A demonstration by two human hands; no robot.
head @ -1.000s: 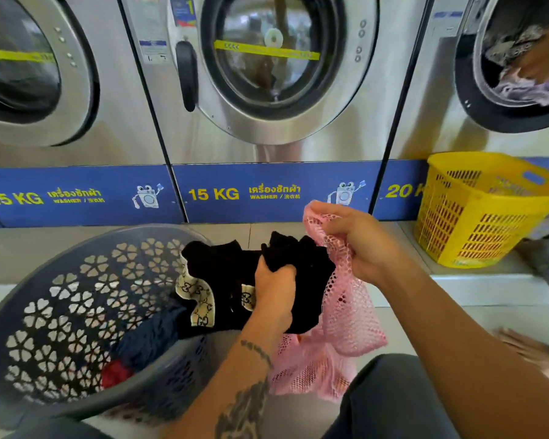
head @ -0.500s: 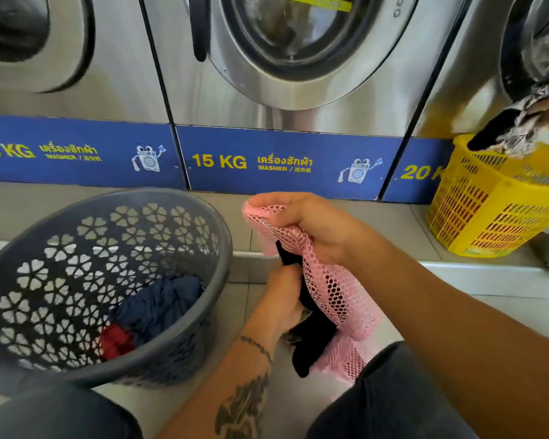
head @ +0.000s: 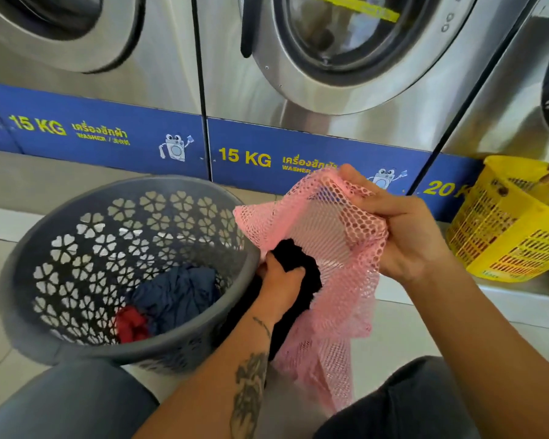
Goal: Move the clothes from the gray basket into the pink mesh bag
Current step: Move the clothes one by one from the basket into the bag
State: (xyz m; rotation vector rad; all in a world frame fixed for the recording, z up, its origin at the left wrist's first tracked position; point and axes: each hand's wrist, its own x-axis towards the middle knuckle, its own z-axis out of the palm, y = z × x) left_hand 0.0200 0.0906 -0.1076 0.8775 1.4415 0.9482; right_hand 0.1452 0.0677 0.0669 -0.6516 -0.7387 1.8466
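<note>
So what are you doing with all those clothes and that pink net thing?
A person is sitting on the floor in front of washing machines, filling a pink mesh bag with laundry. The right hand holds the bag's top open. The left hand grips a black garment at the bag's opening. Blue clothing and something red lie in the gray basket beside it, not yet moved. A yellow basket stands further right.

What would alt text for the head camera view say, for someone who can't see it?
A person's left hand pushes a black garment into a pink mesh bag held open by the right hand. Beside it, a gray basket holds blue and red clothes, facing washing machines.
</note>
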